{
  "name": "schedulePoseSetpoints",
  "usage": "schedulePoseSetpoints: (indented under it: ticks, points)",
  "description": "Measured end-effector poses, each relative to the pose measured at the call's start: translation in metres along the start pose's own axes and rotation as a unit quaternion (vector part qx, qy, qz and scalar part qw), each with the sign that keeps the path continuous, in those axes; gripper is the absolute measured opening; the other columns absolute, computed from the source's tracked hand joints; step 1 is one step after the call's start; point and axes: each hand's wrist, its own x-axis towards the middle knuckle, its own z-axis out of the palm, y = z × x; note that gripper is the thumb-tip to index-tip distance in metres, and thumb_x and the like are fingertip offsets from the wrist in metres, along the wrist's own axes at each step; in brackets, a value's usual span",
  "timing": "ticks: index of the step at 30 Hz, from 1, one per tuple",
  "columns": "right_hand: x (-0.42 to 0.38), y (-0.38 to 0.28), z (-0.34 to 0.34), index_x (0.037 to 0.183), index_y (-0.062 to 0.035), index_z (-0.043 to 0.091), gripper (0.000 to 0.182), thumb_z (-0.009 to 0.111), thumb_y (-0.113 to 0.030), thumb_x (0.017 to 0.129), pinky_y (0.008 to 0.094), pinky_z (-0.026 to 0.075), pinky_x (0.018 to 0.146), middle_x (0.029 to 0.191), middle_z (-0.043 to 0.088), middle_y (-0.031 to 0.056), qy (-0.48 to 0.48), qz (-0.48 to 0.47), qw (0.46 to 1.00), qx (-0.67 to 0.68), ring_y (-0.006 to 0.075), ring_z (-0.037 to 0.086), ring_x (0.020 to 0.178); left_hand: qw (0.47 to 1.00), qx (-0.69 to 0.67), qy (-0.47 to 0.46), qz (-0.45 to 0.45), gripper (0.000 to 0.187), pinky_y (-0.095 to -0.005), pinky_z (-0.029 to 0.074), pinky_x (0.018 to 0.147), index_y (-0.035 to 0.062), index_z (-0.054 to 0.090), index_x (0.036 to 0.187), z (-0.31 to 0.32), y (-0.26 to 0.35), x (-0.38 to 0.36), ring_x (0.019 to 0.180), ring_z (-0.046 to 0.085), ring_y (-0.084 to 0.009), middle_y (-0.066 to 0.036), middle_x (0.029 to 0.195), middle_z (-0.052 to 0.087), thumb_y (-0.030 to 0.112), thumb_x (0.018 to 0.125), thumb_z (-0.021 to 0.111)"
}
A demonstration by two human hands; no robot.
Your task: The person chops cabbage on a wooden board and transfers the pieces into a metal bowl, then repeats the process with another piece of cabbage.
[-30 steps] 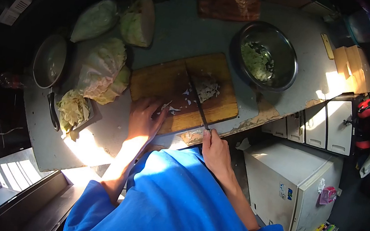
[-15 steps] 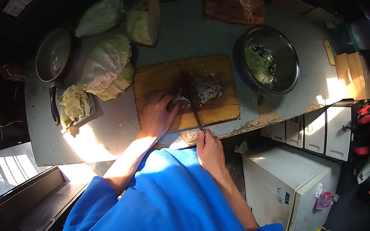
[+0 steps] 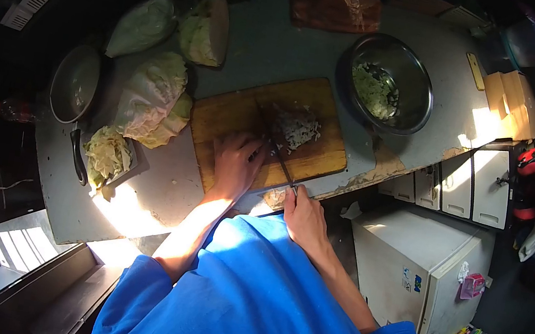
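Note:
My right hand (image 3: 306,216) is wrapped round the handle of a knife (image 3: 282,162) at the near edge of a wooden cutting board (image 3: 332,103). The dark blade runs away from me across the board. My left hand (image 3: 237,160) rests on the board just left of the blade, fingers curled down; whatever lies under them is hidden. Right of the blade sits a small heap of finely chopped cabbage (image 3: 300,130). A steel bowl (image 3: 422,94) beyond the board's right side holds more chopped cabbage (image 3: 373,93).
Left of the board lie large cabbage leaves (image 3: 152,95), a cut cabbage (image 3: 205,33), a bagged pale bundle (image 3: 142,26), cabbage scraps (image 3: 108,156) and a pan (image 3: 74,85). A plastic bag (image 3: 337,2) lies at the back. The worn table edge (image 3: 364,180) runs before me.
My left hand has shifted slightly right, up close to the blade, and covers the loose shreds that showed there. My right hand stays on the knife handle.

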Motion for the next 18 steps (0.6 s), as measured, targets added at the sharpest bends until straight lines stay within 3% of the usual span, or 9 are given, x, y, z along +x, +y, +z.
schedulePoseSetpoints:
  ticks: [8,11,13,18]
  points:
    - [0.003,-0.013,-0.015,0.098,0.0031,0.057,0.037,0.046,-0.032,0.106,0.0618,0.049,0.072,0.076,0.064,0.0333,0.016,0.008,0.999,0.039,0.0566,0.061,0.080,0.999,-0.013,0.029,0.016,0.013,-0.0439,0.043,0.087,0.0115,0.078,0.095,-0.001,0.004,0.003,0.097,0.064,-0.0253,-0.005,0.099,0.073,0.015,0.083,0.078]
    - [0.001,-0.007,-0.003,0.100,0.0032,0.058,0.037,0.047,-0.032,0.106,0.0621,0.049,0.072,0.076,0.064,0.0331,0.006,0.002,1.000,0.028,0.0565,0.062,0.080,1.000,-0.018,0.013,-0.013,0.012,-0.0396,0.044,0.091,0.0098,0.080,0.095,-0.004,0.009,0.005,0.094,0.065,-0.0261,-0.007,0.092,0.074,0.014,0.084,0.077]
    - [0.002,-0.005,0.004,0.100,0.0033,0.058,0.037,0.047,-0.032,0.105,0.0622,0.049,0.072,0.076,0.065,0.0329,-0.001,0.003,1.000,0.009,0.0564,0.062,0.080,0.998,-0.047,0.008,-0.050,0.014,-0.0412,0.044,0.093,0.0108,0.080,0.098,-0.005,0.008,0.001,0.095,0.065,-0.0253,-0.006,0.093,0.075,0.014,0.085,0.077]
    - [0.003,-0.003,0.007,0.101,0.0032,0.057,0.040,0.046,-0.035,0.106,0.0626,0.051,0.071,0.076,0.065,0.0331,0.010,-0.005,1.000,-0.017,0.0561,0.063,0.076,1.000,-0.017,0.015,-0.020,0.016,-0.0476,0.043,0.093,0.0109,0.079,0.099,-0.007,0.007,-0.004,0.095,0.066,-0.0259,-0.006,0.097,0.076,0.015,0.084,0.077]
